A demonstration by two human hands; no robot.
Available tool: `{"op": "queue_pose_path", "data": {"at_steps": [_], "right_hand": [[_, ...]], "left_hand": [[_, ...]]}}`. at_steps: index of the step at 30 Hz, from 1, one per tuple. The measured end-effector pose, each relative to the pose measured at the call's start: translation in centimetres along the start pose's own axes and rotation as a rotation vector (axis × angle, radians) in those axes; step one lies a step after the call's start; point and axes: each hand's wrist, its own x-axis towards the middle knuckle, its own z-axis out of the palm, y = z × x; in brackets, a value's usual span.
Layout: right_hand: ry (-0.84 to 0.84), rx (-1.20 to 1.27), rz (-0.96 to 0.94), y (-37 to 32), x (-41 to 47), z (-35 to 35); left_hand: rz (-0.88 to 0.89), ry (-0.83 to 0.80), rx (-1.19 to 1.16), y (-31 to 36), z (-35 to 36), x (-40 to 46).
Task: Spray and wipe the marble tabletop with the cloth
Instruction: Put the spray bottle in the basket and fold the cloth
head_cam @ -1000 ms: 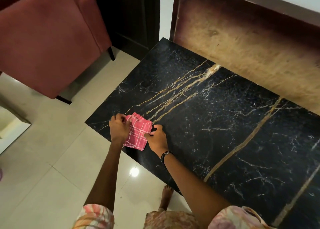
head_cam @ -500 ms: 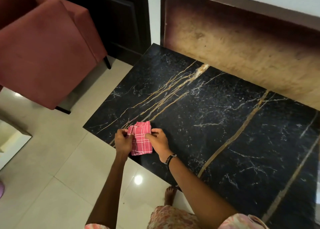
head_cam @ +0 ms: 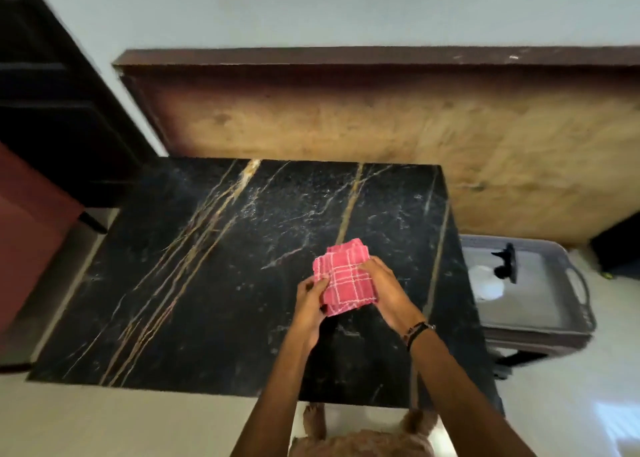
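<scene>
- The left hand (head_cam: 310, 301) pinches the folded pink cloth (head_cam: 344, 276) at its left edge; the right hand (head_cam: 381, 288) curls over its right side, a grip held just above the desk (head_cam: 207, 283), toward its right edge.
- A loose pinch could let the folds fall open.
- The spray bottle (head_cam: 504, 266) lies in a grey tray (head_cam: 554, 318) beyond that edge; a hasty reach could tip it.

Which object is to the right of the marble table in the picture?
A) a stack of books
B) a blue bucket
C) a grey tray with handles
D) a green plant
C: a grey tray with a handle on its side sits low beside the right edge of the marble table, holding a dark object and something white.
</scene>
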Motion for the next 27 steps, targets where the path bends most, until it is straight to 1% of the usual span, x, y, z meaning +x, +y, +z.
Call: {"op": "queue_pose_path", "data": {"at_steps": [5,10,14,17,21,23,27], "right_hand": [[0.169,0.086,-0.037,-2.5,-1.7,-13.2],[0.345,0.117,-0.103,-3.9,-3.1,-25.9],[0.436,0.078,-0.092,-3.8,-3.3,-35.3],[0.496,0.06,-0.082,-3.2,-2.5,-41.0],[0.565,-0.006,-0.016,-1.4,0.5,-45.9],[0.562,-0.048,0.019,-0.3,2.4,-47.3],[0.51,-0.136,0.1,1.4,6.6,-49.1]], "left_hand": [[0.052,-0.161,0.139,-2.7,13.0,-0.9],[-0.004,-0.314,0.257,-7.7,24.7,-0.8],[-0.074,-0.38,0.329,-12.0,31.8,0.0],[-0.094,-0.326,0.422,-15.1,35.3,1.2],[-0.07,-0.249,0.492,-17.7,38.0,2.3],[-0.048,-0.222,0.536,-18.5,38.7,2.7],[0.019,-0.117,0.601,-19.4,39.4,3.7]]}}
